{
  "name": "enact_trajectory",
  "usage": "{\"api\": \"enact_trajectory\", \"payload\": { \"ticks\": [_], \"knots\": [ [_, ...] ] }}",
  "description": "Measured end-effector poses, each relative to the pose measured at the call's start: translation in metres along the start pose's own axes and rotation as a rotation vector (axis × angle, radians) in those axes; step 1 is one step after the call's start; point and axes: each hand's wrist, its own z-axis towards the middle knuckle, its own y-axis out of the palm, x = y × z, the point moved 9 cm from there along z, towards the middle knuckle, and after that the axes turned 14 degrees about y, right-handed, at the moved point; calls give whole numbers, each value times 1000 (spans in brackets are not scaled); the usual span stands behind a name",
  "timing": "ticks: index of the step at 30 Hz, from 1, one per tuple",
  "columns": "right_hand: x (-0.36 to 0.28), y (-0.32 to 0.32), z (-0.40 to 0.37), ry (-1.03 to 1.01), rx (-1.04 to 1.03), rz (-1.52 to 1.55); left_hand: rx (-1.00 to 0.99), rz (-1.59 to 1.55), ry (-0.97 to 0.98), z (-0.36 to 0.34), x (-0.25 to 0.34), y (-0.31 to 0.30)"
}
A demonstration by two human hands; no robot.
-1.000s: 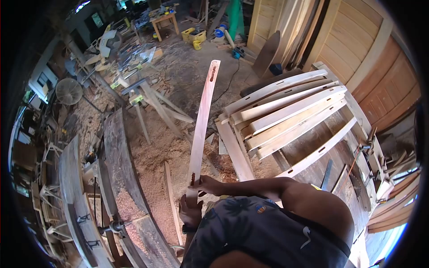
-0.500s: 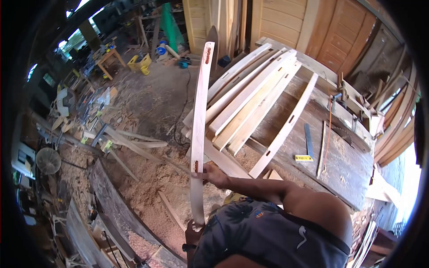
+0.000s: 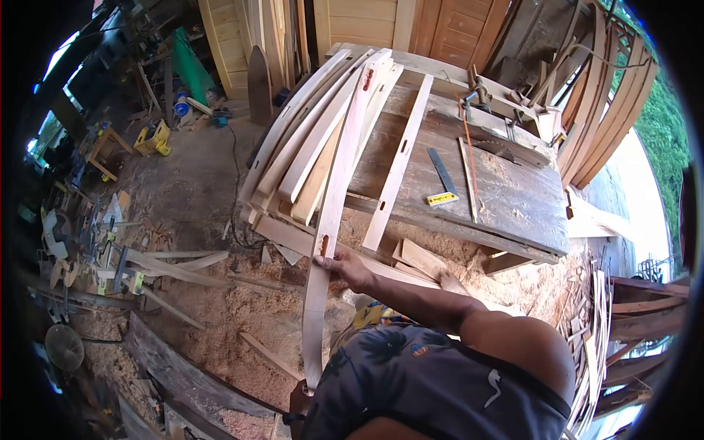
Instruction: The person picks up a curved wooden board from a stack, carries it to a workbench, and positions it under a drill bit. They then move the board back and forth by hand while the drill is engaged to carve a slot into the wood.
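Note:
A long pale wooden slat (image 3: 339, 191) with slots near its two ends slants up from my body, its far end overlapping the workbench. My right hand (image 3: 350, 268) is closed around its edge just below the lower slot. My left hand (image 3: 301, 400), partly hidden by my body, grips the near end; a dark band circles that wrist. Beyond the held piece, several similar slotted slats (image 3: 293, 139) lie side by side on the bench. One separate slotted slat (image 3: 402, 158) lies to their right.
The wooden workbench (image 3: 411, 110) carries a square with a yellow handle (image 3: 442, 198), a thin strip (image 3: 468, 180) and a clamp (image 3: 480, 92). Shavings and offcuts (image 3: 271, 356) litter the floor. A yellow crate (image 3: 152, 139) sits at far left, and curved boards (image 3: 612, 110) lean at right.
My view has turned right, so the bench shows further left. The held slat has swung right and now overlaps the slats on the bench. Both hands keep their grip.

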Motion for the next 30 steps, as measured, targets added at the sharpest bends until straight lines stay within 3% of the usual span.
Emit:
{"api": "enact_trajectory", "payload": {
  "ticks": [8,12,15,21,25,26,27,28,30],
  "knots": [
    [32,-37,-53,33,187,88,-197,163,11,-14,-6,3],
    [45,-51,-65,83,154,40,-292,264,63,-16,-23,20],
    [52,-67,-71,118,211,84,-374,173,30,-14,-39,36],
    [43,-91,-51,145,237,223,-386,124,61,-28,35,35],
    [17,-90,-24,92,70,226,-198,-123,181,-21,67,29],
    [17,-102,-14,165,172,194,-213,-258,148,-15,51,43],
    [18,-123,0,160,146,176,-212,-479,89,-14,93,30],
    [-4,-99,-9,150,136,161,-154,-581,223,-3,97,36],
    [-27,-97,0,127,243,140,-208,-816,152,19,109,48]
  ]
}}
